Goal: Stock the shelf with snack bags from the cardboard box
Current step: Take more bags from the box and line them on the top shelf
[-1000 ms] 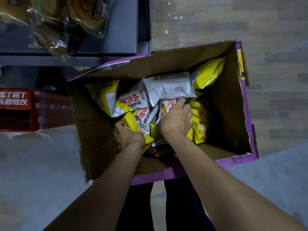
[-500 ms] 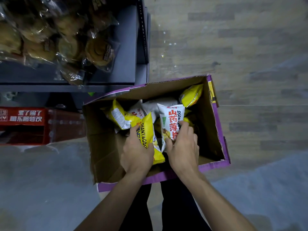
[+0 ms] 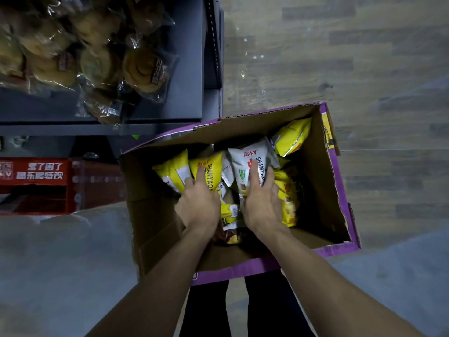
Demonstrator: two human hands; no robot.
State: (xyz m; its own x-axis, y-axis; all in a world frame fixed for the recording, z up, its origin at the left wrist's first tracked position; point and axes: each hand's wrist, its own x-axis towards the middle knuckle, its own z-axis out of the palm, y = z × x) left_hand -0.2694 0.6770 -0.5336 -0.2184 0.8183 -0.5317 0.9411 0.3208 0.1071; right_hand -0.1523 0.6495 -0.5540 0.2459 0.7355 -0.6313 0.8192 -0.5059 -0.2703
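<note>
Both hands are inside the box (image 3: pixel 315 190), side by side. The left hand (image 3: pixel 198 205) holds the left bag (image 3: pixel 209 170). The right hand (image 3: pixel 261 205) holds the right bag (image 3: pixel 245 164), just beside it. More bags (image 3: pixel 288 203) lie under and around the hands. The corner bag (image 3: pixel 291 137) sits past the right hand. The shelf (image 3: pixel 187 69) stands beyond the left hand, with bread packs (image 3: pixel 143 69) on it.

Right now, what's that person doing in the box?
A person is reaching into the box with both hands. The left hand holds a yellow bag and the right hand holds a white bag. Neither is on the shelf yet, which has wrapped bread.
</note>
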